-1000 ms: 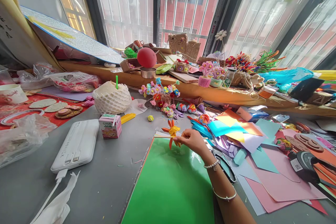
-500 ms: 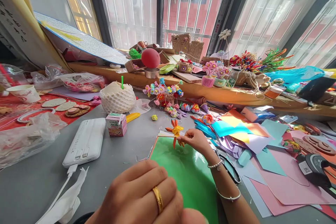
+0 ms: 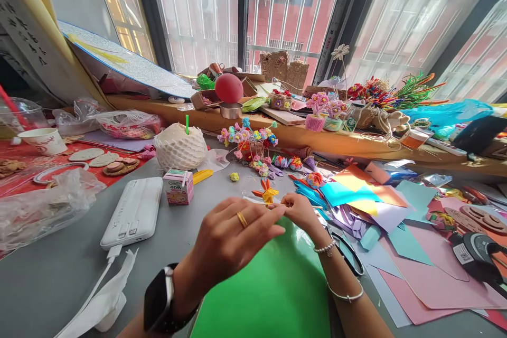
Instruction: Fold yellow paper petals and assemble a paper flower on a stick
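Note:
A yellow and orange paper flower [image 3: 269,191] sits above the far end of a glossy green board [image 3: 269,285]. My right hand [image 3: 299,211], wearing two bracelets, pinches it by its stem near the fingertips. My left hand [image 3: 233,235], with a gold ring and a dark watch [image 3: 160,296], reaches across just in front of the flower. Its visible fingers are stretched toward the right hand's fingertips; its thumb is not clearly seen. The left hand covers most of the stem, so I cannot tell whether it touches it.
A white power bank [image 3: 132,211] with a cable and a pink drink carton [image 3: 178,187] stand left. Coloured paper sheets [image 3: 423,269], black-handled scissors [image 3: 346,253] and a glue gun [image 3: 471,259] lie right. Behind is a bunch of small flowers [image 3: 249,142].
My left hand has moved forward from close to the camera to the flower, its curled fingers straightening. My right hand still holds the flower in nearly the same place.

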Available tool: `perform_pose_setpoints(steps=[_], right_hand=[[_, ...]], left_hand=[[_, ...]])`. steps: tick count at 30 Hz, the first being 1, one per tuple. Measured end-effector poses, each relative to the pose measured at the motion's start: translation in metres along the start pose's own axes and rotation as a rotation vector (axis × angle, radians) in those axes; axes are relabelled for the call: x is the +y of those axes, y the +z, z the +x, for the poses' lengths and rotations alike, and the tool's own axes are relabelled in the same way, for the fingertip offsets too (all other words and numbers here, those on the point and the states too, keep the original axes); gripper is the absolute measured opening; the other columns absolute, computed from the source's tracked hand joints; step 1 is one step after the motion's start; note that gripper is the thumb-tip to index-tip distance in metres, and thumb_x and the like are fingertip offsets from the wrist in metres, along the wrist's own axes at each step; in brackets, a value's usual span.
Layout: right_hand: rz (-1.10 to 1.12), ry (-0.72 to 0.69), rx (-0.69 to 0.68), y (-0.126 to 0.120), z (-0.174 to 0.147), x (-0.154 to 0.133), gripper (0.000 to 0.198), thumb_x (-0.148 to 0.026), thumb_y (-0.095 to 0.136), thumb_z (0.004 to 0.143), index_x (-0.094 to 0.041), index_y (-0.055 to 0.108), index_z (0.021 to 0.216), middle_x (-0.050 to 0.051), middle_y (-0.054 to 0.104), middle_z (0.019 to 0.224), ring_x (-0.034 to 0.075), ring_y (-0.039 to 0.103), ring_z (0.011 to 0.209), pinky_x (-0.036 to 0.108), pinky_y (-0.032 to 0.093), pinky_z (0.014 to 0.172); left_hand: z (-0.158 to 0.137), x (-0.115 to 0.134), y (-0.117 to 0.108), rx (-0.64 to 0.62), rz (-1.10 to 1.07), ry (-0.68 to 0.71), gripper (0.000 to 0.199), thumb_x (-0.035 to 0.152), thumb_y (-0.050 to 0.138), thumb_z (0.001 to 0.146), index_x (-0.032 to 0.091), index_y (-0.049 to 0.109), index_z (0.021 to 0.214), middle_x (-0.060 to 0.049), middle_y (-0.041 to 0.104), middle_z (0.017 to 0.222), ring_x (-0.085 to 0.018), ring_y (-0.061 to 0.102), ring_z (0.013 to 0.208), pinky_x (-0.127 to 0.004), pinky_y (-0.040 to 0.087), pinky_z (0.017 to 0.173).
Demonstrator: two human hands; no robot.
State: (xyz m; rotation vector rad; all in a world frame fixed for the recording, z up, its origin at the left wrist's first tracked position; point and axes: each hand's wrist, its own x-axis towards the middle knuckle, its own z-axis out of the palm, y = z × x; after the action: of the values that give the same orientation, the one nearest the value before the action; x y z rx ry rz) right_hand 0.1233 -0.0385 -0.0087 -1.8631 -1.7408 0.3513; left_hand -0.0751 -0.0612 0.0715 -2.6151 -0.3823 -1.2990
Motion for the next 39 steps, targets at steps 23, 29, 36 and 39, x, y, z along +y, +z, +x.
perform_pose_setpoints(steps=[23,29,36,39], right_hand=[[-0.129,-0.045,0.211,-0.010,-0.001,-0.002,0.050,-0.061,0.045,0.066,-0.015,0.053,0.047,0.001,0.050,0.055,0.009,0.041,0.050,0.022,0.024,0.047],[0.102,-0.093,0.048,-0.016,-0.005,-0.014,0.049,-0.061,0.047,0.064,-0.015,0.053,0.049,-0.001,0.047,0.054,0.008,0.040,0.047,0.020,0.027,0.043],[0.092,-0.158,0.022,-0.011,-0.007,-0.016,0.044,-0.056,0.051,0.064,-0.015,0.055,0.049,-0.001,0.050,0.055,0.008,0.044,0.049,0.020,0.029,0.046],[0.097,-0.165,0.036,-0.010,-0.006,-0.015,0.043,-0.055,0.050,0.066,-0.015,0.056,0.050,0.000,0.052,0.056,0.009,0.046,0.051,0.020,0.030,0.048]], left_hand=[[-0.028,-0.081,0.092,0.225,-0.962,-1.223,0.021,0.034,0.063,0.062,0.015,0.064,0.072,-0.006,0.061,0.085,-0.018,0.052,0.085,-0.028,0.038,0.079],[-0.024,-0.077,0.086,0.092,-1.639,-1.284,0.038,0.042,0.050,0.073,0.018,0.054,0.102,-0.008,0.055,0.107,-0.017,0.055,0.088,-0.031,0.041,0.081],[-0.022,-0.065,0.086,-0.227,-1.757,-1.260,0.038,0.025,0.060,0.070,0.018,0.051,0.107,-0.008,0.061,0.097,-0.019,0.057,0.088,-0.031,0.042,0.079],[-0.023,-0.064,0.087,-0.238,-1.733,-1.294,0.037,0.022,0.061,0.069,0.017,0.052,0.104,-0.007,0.063,0.091,-0.018,0.059,0.085,-0.029,0.042,0.077]])
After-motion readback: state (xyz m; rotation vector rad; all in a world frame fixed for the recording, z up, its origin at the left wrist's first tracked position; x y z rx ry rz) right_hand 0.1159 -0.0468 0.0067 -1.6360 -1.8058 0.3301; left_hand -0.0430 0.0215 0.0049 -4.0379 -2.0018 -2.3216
